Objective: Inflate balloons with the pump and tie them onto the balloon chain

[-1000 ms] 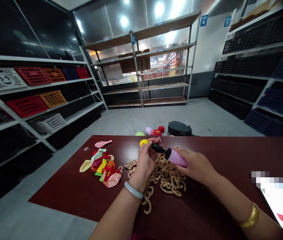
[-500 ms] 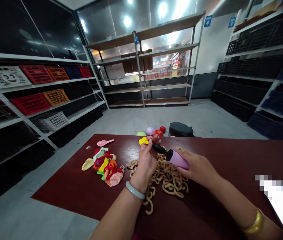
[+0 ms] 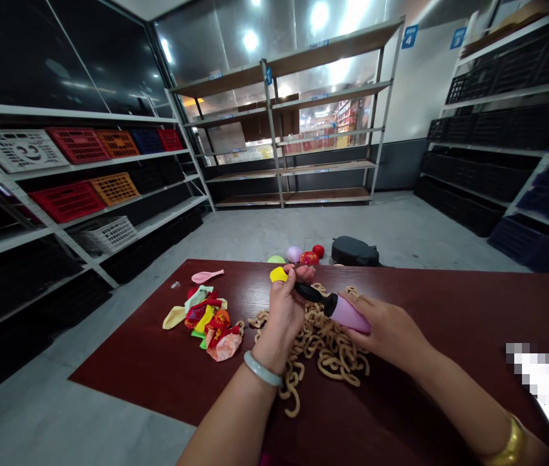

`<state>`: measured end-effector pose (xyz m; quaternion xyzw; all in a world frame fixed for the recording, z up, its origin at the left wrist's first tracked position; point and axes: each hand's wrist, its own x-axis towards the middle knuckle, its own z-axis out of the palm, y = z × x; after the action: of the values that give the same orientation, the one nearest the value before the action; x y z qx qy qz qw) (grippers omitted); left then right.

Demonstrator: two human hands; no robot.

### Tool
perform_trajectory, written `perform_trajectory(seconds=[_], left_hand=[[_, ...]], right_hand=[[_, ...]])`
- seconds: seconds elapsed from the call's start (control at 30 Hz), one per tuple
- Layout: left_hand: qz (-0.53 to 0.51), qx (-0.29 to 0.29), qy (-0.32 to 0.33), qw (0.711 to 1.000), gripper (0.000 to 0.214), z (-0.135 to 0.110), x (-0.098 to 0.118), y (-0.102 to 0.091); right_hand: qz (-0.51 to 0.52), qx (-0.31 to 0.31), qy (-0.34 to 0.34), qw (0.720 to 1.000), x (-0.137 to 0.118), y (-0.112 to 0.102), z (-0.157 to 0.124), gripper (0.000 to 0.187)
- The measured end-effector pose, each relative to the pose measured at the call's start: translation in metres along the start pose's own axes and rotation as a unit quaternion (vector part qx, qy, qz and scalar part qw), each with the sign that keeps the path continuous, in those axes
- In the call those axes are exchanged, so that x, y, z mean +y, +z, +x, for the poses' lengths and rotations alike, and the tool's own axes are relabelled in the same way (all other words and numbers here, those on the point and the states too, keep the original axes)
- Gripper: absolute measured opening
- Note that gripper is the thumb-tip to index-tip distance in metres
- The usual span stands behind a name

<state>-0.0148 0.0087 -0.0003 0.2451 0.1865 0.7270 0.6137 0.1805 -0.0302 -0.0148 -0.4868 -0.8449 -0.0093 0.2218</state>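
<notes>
A small yellow balloon (image 3: 278,274) sits in my left hand (image 3: 288,305), its thumb and fingers closed around the neck. The black nozzle of a purple hand pump (image 3: 352,315) runs into that same hand; where it meets the balloon is hidden by the fingers. My right hand (image 3: 393,327) is wrapped around the pump's purple body. Beneath both hands lies a heap of tan, curled, rope-like pieces (image 3: 339,369). To the left is a pile of flat, mixed-colour balloons (image 3: 213,323), with a pink balloon (image 3: 206,276) lying apart behind it.
The dark red-brown table (image 3: 148,362) has a bright, pixelated object (image 3: 546,388) at its right. Past the far edge are several inflated balloons (image 3: 309,257) and a dark grey case (image 3: 355,251). Shelves with crates (image 3: 77,144) line the left; a metal rack (image 3: 279,171) stands ahead.
The yellow balloon looks slightly rounder and smoother than before. Both hands keep nearly the same place and grip. The whole view has shifted a little.
</notes>
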Motion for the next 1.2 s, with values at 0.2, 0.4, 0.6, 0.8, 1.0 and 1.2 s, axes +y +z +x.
perform_trajectory(seconds=[0.2,0.4,0.6,0.8,1.0,1.2], left_hand=[[0.038,-0.022,0.059,0.997,0.026,0.001,0.006,0.001],[0.046,-0.032,0.033,0.998,0.026,-0.009,-0.001,0.007],[0.051,-0.054,-0.031,0.997,0.03,-0.015,0.001,0.012],[0.013,-0.035,-0.007,0.999,0.026,-0.013,0.006,0.009],[0.071,0.027,0.061,0.995,0.039,-0.013,0.006,0.011],[0.045,0.052,0.118,0.991,0.049,-0.014,0.012,0.018]], right_hand=[[0.028,-0.004,-0.005,1.0,0.0,0.001,-0.001,0.06],[0.0,0.033,-0.016,0.999,0.007,0.005,-0.002,0.062],[-0.036,0.065,-0.036,0.997,0.012,0.006,-0.001,0.063],[-0.039,0.054,-0.031,0.997,0.006,0.005,0.0,0.061],[-0.034,0.047,-0.024,0.998,0.0,0.004,0.0,0.063],[0.001,0.034,-0.039,0.999,-0.001,0.007,-0.001,0.064]])
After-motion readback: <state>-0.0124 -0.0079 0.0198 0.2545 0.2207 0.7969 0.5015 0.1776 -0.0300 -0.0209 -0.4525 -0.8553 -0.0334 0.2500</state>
